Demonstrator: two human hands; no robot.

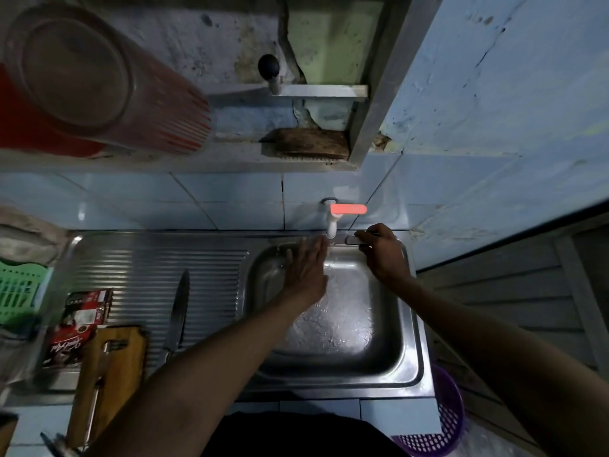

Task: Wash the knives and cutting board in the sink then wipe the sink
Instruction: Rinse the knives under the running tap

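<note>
My left hand (306, 268) reaches over the steel sink basin (408, 324) with its fingers straight, the fingertips just under the white tap spout (331, 225). My right hand (384, 253) is at the sink's back rim, fingers and thumb pinching a small grey object (352, 239) lying there; I cannot tell what it is. The basin floor is wet and rippled. A long knife (179, 311) lies on the ribbed draining board (148, 268), blade pointing away. A wooden cutting board (122, 361) sits at the front left with a thin metal utensil (95, 397) on it.
The tap has a red lever (348, 209) on the tiled wall. Red packets (79, 321) and a green basket (19, 291) sit at the left. A purple basket (445, 420) stands below the sink's right corner. A shelf above carries a red cup (99, 80) and a brush (309, 145).
</note>
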